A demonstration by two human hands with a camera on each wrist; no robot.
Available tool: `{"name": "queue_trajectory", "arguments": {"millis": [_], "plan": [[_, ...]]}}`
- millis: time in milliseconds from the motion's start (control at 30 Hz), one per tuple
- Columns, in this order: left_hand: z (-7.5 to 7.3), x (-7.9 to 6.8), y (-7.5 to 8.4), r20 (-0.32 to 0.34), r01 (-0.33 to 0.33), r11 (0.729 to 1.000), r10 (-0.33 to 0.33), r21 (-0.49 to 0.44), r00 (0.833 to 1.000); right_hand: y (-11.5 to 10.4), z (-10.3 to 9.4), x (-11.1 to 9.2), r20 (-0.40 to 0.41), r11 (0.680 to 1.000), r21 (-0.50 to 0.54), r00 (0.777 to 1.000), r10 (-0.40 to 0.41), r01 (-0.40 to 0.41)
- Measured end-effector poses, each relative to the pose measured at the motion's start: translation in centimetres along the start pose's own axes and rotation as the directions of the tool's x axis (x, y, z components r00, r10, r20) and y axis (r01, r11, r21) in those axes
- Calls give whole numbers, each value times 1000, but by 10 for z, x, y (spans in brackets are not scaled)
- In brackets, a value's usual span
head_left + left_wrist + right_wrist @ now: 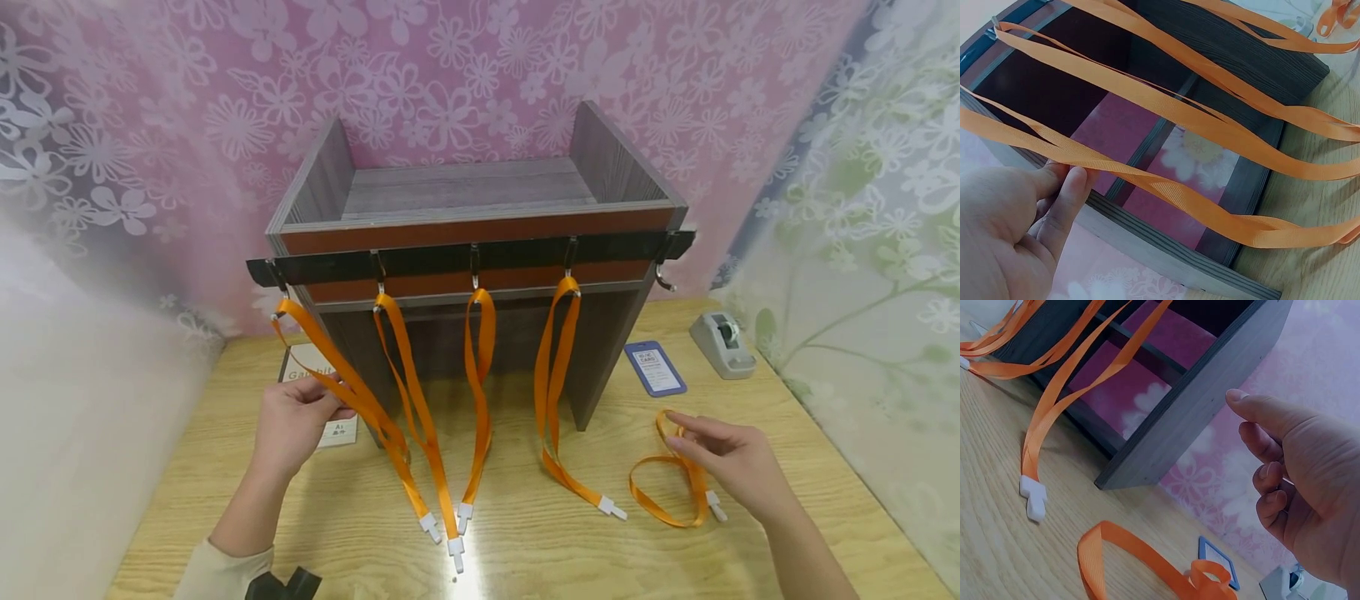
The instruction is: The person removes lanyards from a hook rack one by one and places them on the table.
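My left hand [288,421] pinches the edge of the leftmost orange lanyard [330,346] between thumb and fingers, partway down the strap. That lanyard hangs from the left-end hook of a dark hook rail [427,260]. More orange lanyards [483,375] hang from the middle hooks, their white clips [456,552] low over the table. A loose orange lanyard [697,483] lies looped on the table at the right. Over it hovers my right hand [731,462], its fingers loosely bent; the right wrist view shows nothing between them and the lanyard apart below.
The rail runs across a grey wooden shelf unit [465,187]. A hook [663,279] juts from its right end. Right of the shelf lie a blue card holder [655,368] and a grey tape dispenser [722,344]. A printed white booklet [303,360] lies behind my left hand.
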State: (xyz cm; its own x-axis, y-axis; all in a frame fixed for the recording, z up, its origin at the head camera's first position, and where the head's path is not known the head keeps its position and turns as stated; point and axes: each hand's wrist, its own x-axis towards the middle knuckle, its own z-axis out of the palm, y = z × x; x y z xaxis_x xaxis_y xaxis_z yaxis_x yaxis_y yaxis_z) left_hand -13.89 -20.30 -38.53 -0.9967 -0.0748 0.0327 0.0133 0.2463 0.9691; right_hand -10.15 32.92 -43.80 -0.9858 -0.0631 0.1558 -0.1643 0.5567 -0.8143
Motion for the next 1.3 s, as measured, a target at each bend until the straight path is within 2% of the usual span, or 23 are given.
{"name": "queue_trajectory", "arguments": {"millis": [267, 567, 800, 1033, 1200, 1300], "plan": [[-1, 1, -1, 7, 3, 1000, -3, 9, 1000, -8, 5, 4, -11, 998, 57, 1000, -26, 26], [2, 1, -1, 1, 15, 1000, -15, 19, 1000, -18, 17, 10, -3, 975, 186, 992, -127, 125], [1, 1, -1, -10, 7, 1000, -7, 10, 1000, -28, 25, 16, 3, 962, 197, 981, -195, 190], [0, -2, -1, -5, 23, 999, -23, 26, 1000, -39, 33, 18, 25, 960, 206, 980, -200, 191], [1, -1, 0, -3, 20, 1000, -20, 19, 1000, -49, 41, 22, 40, 971, 205, 990, -134, 123], [0, -1, 0, -6, 16, 1000, -16, 25, 1000, -53, 48, 26, 66, 963, 243, 989, -133, 113]]}}
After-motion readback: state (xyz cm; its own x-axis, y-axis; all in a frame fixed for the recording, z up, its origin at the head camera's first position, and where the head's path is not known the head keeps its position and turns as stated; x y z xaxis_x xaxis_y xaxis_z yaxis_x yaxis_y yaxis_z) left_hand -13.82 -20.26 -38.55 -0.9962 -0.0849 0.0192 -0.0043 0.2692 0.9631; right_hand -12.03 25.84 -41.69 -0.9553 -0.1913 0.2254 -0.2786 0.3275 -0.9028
